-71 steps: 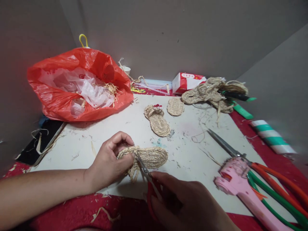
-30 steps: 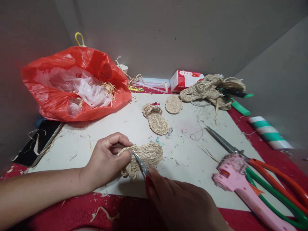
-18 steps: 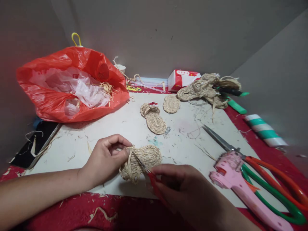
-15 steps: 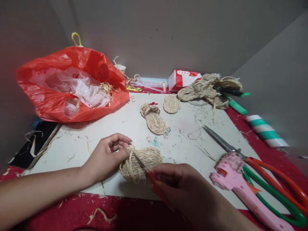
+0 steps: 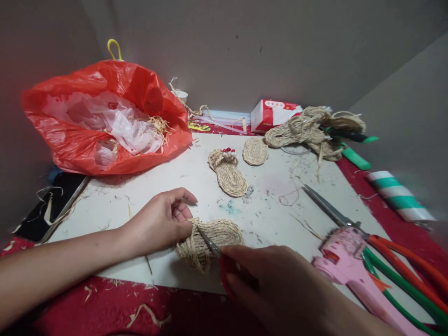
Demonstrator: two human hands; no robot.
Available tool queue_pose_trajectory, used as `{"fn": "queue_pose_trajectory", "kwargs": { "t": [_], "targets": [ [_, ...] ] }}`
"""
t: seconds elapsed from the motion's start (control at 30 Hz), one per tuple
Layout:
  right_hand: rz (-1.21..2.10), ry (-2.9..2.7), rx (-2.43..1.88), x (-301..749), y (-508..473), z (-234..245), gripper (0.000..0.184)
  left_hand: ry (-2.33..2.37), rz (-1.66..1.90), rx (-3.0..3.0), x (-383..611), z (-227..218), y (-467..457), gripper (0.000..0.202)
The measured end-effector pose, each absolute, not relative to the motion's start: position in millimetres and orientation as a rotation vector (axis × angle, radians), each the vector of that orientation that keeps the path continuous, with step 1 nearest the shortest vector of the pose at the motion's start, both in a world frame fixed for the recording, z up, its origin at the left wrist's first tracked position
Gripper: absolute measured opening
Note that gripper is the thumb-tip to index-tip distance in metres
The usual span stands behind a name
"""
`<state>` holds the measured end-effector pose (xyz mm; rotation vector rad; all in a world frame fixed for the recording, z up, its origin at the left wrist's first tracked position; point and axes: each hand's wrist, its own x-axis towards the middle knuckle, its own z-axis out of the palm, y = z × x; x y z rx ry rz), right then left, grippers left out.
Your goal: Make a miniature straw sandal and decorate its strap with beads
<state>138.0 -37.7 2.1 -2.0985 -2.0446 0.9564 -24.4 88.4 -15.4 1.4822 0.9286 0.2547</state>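
Small woven straw sandal (image 5: 226, 232) on white work board (image 5: 157, 186), near front edge. Left hand (image 5: 164, 224) loosely curled, fingertips pinning toe end. Right hand (image 5: 276, 284) closed round small red-handled scissors (image 5: 209, 242), tips at strap. Sandal prob light, bendy, frays easy; hold sole edge, not strands.

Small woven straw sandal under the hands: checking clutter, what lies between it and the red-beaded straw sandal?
Head view: between small woven straw sandal and red-beaded straw sandal, only white board with bluish smear, scraps.
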Motion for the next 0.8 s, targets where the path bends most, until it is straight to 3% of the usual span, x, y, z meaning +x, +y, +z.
{"fn": "queue_pose_trajectory", "kwargs": {
  "t": [0.2,0.57,0.8],
  "targets": [
    [1.004,-2.127,-2.068,141,-33,15,0.019,0.886,0.122,1.507,-22,-13,93,0.031],
    [1.304,-1.684,-1.910,140,-28,18,0.022,0.896,0.346,1.772,-30,-16,72,0.022],
    [1.058,-2.023,-2.102,131,-21,24,0.018,0.901,0.347,1.825,-33,-26,74,0.024]
  ]
}}
